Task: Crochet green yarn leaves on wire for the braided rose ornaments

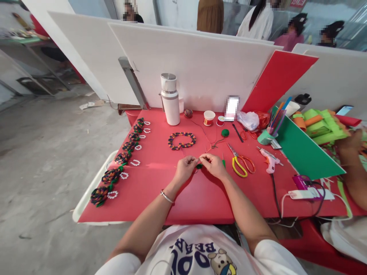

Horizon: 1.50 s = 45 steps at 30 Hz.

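My left hand (185,169) and my right hand (213,165) meet over the table, fingertips pinched close together. Between them is a small dark green yarn piece (198,166), mostly hidden by the fingers. Thin red yarn (211,144) runs near my right fingertips. Just beyond my left hand lies a braided ring (189,145) in dark, orange and red yarn. A green-handled crochet hook (223,163) lies by my right hand. Farther right are scissors (239,162) with yellow and orange handles. A green yarn ball (225,133) sits beyond the hands.
Several yarn rosettes (110,175) with bead loops (124,175) line the left edge. At the back stand a white flask (171,109), a paper cup (209,118) and a thread spool (220,121). Right: a glue gun (269,158), power strip (301,194), green board (306,149) and another person's arm (351,172).
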Tool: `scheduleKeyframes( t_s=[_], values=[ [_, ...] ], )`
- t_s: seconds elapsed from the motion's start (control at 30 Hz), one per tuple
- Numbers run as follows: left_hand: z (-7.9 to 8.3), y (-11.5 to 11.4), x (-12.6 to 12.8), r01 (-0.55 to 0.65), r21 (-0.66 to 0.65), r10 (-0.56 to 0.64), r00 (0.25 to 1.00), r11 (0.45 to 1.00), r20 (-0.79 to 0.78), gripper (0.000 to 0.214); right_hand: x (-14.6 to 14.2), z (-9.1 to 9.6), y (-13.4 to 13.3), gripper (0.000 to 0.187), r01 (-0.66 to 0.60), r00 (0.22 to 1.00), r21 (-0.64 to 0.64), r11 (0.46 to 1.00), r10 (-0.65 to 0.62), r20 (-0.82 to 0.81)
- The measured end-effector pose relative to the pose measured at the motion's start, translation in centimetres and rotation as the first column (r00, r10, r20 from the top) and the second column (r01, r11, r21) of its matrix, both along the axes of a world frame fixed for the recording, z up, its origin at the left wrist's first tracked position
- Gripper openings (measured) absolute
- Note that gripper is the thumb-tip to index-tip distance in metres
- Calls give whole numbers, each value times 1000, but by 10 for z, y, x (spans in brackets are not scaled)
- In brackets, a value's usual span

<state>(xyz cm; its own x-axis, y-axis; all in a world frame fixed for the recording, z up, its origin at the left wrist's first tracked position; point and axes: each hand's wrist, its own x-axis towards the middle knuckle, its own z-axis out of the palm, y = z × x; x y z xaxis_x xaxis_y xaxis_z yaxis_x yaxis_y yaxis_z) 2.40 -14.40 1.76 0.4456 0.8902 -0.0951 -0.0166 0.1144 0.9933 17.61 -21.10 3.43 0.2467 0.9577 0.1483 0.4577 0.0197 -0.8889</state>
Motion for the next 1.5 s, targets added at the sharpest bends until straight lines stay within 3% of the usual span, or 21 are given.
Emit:
scheduleKeyframes(
  t_s=[0.1, 0.17, 0.27, 0.33, 0.5, 0.9, 1.1, 1.37, 1.5],
  values=[
    [3, -1, -1, 30, -20, -30, 999, 999, -10, 33, -3, 0, 0, 21, -19, 993, 60, 998, 12, 113],
    [6, -2, -1, 42, -84, -38, 998, 996, 49, 36, -5, 2, 0, 21, 3, 995, 81, 997, -11, 94],
    [11, -5, -1, 43, -222, -7, 986, 974, 165, 43, -5, 6, 0, 29, 104, 987, 61, 993, -95, -133],
    [13, -6, -1, 33, -286, 27, 979, 958, 204, 47, -2, 8, 1, 38, 147, 940, 4, 989, -139, -313],
    [14, -6, -1, 33, -284, 33, 974, 958, 225, 48, -1, 7, 2, 58, 76, 849, -100, 992, -117, -515],
    [8, -7, 1, -13, -116, 26, 994, 993, 111, 33, -6, 5, 2, 31, 27, 873, -110, 994, -78, -482],
    [9, -8, 1, 7, -261, 43, 981, 965, 187, 42, -6, 6, 2, 26, 50, 870, -115, 992, -100, -483],
    [13, -9, 1, 13, -311, 61, 972, 950, 229, 46, -7, 7, 3, 27, 61, 846, -119, 991, -114, -520],
    [14, -8, 0, -25, -336, 107, 968, 942, 228, 48, -7, 6, 2, 40, 64, 814, -105, 992, -113, -569]
  ],
)
